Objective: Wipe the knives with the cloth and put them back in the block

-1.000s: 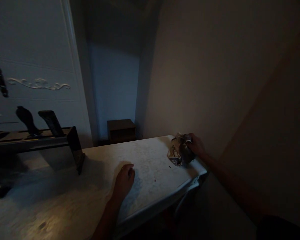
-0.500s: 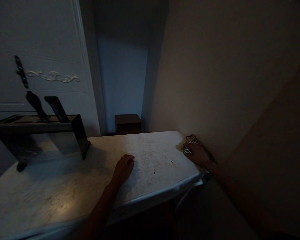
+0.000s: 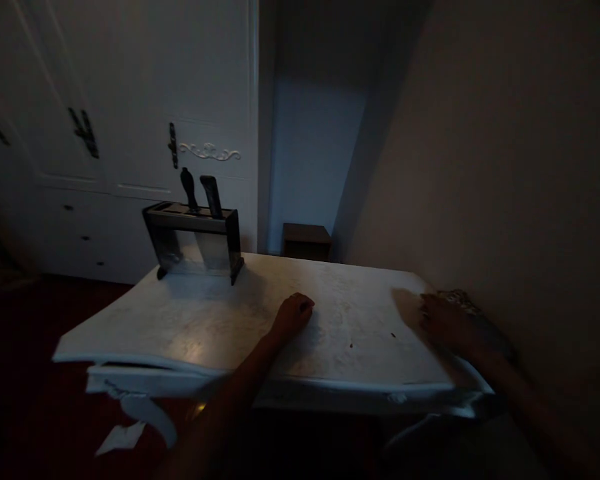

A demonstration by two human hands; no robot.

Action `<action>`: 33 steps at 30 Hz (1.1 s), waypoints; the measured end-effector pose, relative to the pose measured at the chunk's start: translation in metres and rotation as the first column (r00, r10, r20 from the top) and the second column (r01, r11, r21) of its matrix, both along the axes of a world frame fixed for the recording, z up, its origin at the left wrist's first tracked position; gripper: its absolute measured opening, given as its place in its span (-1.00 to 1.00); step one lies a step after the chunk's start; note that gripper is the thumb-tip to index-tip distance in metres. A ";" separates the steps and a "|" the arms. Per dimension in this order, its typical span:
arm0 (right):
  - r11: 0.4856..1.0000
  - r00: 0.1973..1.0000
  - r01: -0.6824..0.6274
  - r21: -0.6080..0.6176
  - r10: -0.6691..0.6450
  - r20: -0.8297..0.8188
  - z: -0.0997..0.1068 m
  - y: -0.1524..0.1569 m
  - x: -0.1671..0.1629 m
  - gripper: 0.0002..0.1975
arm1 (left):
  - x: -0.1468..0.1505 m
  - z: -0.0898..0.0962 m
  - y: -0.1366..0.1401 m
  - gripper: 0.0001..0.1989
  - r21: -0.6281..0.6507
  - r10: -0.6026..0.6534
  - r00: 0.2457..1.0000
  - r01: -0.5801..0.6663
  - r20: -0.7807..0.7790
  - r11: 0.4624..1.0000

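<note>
My left hand rests on the white tabletop, its fingers curled loosely closed with nothing visible in them. At the table's right end, near the wall, my right hand is blurred and lies over a bunched, patterned cloth; the fingers are partly hidden against it. Small dark bits, one crumb and another crumb, lie on the top between the hands. Greyish smudges mark the surface.
A knife block with clear sides and two black-handled knives stands at the table's back left. Behind it is a white wardrobe. A small brown cabinet sits in the corner. The beige wall borders the right side.
The view has swung left and drawn back, bringing wardrobe handles, drawers and the table's left end into sight. My right hand stays at the right end, now blurred. My left hand still rests curled.
</note>
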State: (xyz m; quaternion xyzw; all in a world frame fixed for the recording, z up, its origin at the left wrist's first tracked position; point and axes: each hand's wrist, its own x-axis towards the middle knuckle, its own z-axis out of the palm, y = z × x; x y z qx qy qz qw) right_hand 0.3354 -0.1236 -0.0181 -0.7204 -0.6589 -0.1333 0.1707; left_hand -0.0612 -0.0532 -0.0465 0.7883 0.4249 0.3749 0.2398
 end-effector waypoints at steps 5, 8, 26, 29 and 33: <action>0.931 0.910 -0.365 -0.023 0.351 -0.223 -0.008 0.028 -0.095 -0.42 | 0.002 0.001 0.003 -0.78 -0.082 0.050 0.997 -0.045 0.053 0.996; 0.857 0.761 -0.515 0.019 0.468 -0.449 -0.013 0.049 -0.150 -0.53 | 0.002 0.000 0.008 -0.79 -0.148 0.062 0.991 -0.044 0.121 0.988; 0.836 0.422 -0.546 0.058 0.333 -0.843 -0.016 0.084 -0.198 -0.83 | 0.021 -0.001 0.069 -0.75 -0.319 0.199 0.958 -0.125 0.209 0.939; 0.828 0.426 -0.558 0.051 0.339 -0.838 -0.016 0.085 -0.198 -0.83 | 0.020 0.001 0.069 -0.75 -0.298 0.166 0.971 -0.109 0.172 0.948; 0.828 0.424 -0.557 0.053 0.339 -0.840 -0.017 0.085 -0.196 -0.82 | 0.020 0.005 0.065 -0.76 -0.250 0.136 0.985 -0.105 0.111 0.963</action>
